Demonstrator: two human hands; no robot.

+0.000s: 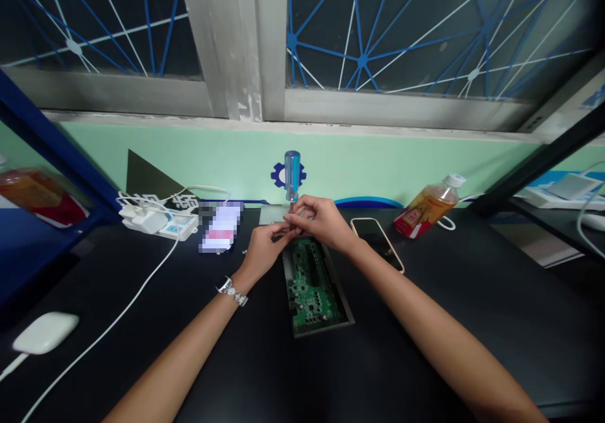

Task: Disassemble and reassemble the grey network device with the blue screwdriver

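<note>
The screwdriver (292,176) stands nearly upright over the far end of the green circuit board (312,284), its clear-and-blue handle uppermost and free above the fingers. The thumb and fingers of the right hand (324,218) appear pinched together on the shaft just below that handle, so the right is the nearer hand to the tool. The left hand (267,246) reaches in from the other side, its fingertips just beside the right's; whether they hold anything or only steady the spot, one cannot tell. The board lies in a shallow metal frame (326,329) on the black desktop (265,372), extending from the hands back toward the person, its long axis running near to far with the far end leaning slightly left. The screwdriver's tip and whatever it meets are hidden behind the fingers, as is the far edge of the frame. A pale flat piece (270,214) behind the hands is partly covered, and the small shiny bits (244,252) by the left hand are too small to make out.
</note>
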